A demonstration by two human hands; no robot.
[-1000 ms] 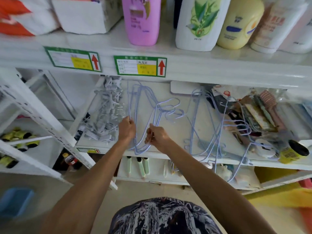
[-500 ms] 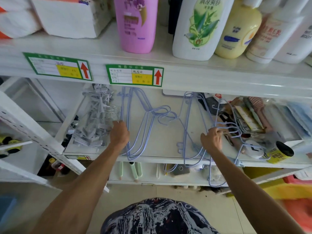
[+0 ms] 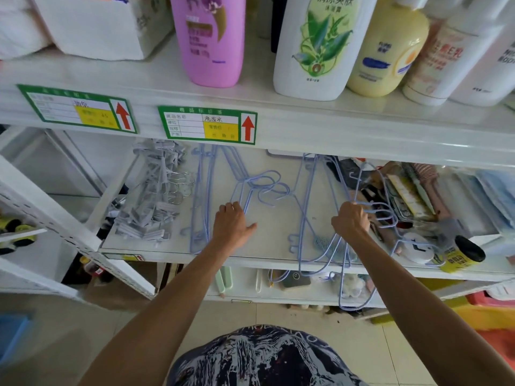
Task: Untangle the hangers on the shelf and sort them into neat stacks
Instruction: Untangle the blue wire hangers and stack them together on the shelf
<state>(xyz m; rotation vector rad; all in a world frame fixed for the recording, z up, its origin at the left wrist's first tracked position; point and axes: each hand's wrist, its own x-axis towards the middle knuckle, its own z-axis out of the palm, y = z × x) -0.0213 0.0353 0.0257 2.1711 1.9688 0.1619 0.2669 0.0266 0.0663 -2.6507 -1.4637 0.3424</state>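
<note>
White metal shelf (image 3: 267,254) runs across the middle of the frame, seen from above.

Left hand (image 3: 232,225), centre frame: palm down, fingers loosely spread, resting on the stacked hangers (image 3: 204,196), a flat pile of pale lilac wire lying lengthwise with hooks curling toward the middle of the shelf. Nothing pinched.

Right hand (image 3: 351,218), right of centre: fist closed around several wires of the tangled hangers (image 3: 320,218). That bunch sits crooked; some loops droop past the shelf's front lip toward the lower tier.

Left of the neat pile: heap of grey clip hangers (image 3: 152,201) with metal hooks, jumbled. Right of the tangle: mixed clutter of packaged combs and brushes, too crowded to sort out. Yellow jar (image 3: 462,253) with a black lid lies on its side at the shelf's right front edge.

Upper frame: second shelf with a pink bottle (image 3: 209,37), a white bottle (image 3: 320,45) with a green leaf print and a yellow bottle (image 3: 387,51). Two green price tags (image 3: 207,125) with red arrows on its front edge.
</note>
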